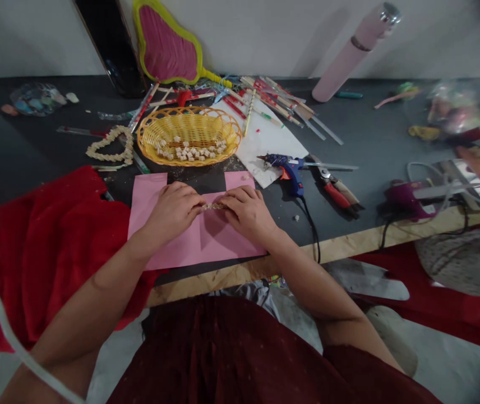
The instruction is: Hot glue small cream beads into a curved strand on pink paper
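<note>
While you've got both hands down on the pink paper (pixel 189 238), the little strip of beads (pixel 213 206) sits right between them, just off the sheet's surface near its top edge. Your left hand (pixel 171 212) pinches one end with curled fingers and your right hand (pixel 246 212) pinches the other, so both are closed on it, thumbs tucked in.

My guess is that strip is super light and kind of floppy, and the bits look like they'd pop off if you bend it hard. I'd keep hold at the ends like that and support the middle over the paper. The paper itself is thin and will slide on the dark table (pixel 374 146) pretty easily.

To your left there's a heap of red cloth (pixel 50 241) touching the paper's corner. Just beyond your hands is the yellow basket (pixel 188 134) with more of the pale beads in it, and a heart shape (pixel 111 147) made of the same stuff beside it. Off to the right lie the blue glue gun (pixel 289 168) and red-handled pliers (pixel 336 189). At the back, a pile of sticks (pixel 273 101), a pink fan (pixel 168 47) and a pink bottle (pixel 355 47) lean against the wall.
</note>
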`<state>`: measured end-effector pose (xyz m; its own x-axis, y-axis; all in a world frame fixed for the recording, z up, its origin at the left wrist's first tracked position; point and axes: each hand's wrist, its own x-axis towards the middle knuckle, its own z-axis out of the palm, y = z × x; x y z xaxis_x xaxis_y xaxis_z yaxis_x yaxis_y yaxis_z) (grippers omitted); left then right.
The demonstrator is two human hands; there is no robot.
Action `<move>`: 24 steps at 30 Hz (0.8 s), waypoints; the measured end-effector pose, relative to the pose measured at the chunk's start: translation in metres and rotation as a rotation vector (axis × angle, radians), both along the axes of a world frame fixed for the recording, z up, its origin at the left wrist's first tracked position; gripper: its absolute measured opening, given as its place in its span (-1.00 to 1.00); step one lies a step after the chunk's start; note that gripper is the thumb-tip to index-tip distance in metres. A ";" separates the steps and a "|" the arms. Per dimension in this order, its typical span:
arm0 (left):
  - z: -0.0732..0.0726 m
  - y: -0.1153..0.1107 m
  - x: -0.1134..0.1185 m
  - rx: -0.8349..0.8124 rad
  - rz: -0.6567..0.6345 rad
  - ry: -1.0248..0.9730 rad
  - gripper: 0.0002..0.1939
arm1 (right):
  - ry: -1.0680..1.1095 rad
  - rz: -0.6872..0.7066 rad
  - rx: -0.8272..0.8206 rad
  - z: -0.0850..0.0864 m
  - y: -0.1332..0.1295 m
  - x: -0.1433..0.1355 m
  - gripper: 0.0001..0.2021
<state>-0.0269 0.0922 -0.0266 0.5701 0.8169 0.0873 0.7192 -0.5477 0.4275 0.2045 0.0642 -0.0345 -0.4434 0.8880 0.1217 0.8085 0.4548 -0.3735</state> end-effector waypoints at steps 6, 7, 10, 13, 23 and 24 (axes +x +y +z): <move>-0.001 0.001 -0.002 0.016 -0.008 0.029 -0.75 | -0.005 0.002 -0.008 0.002 -0.001 -0.001 -0.73; -0.001 0.001 -0.002 0.017 -0.012 0.032 -0.75 | -0.003 0.002 -0.010 0.001 -0.001 0.000 -0.72; -0.001 0.001 -0.003 0.014 -0.032 0.034 -0.77 | 0.035 0.008 0.004 -0.001 0.001 0.003 -0.72; 0.001 0.002 -0.004 0.018 -0.031 0.045 -0.78 | 0.118 0.007 0.073 -0.002 0.004 0.015 -0.71; 0.014 -0.002 0.006 0.012 -0.014 0.062 -0.72 | 0.292 -0.202 0.231 0.009 -0.043 0.048 -0.75; 0.014 -0.003 0.009 0.018 -0.021 0.074 -0.72 | 0.299 -0.209 0.240 0.007 -0.050 0.046 -0.76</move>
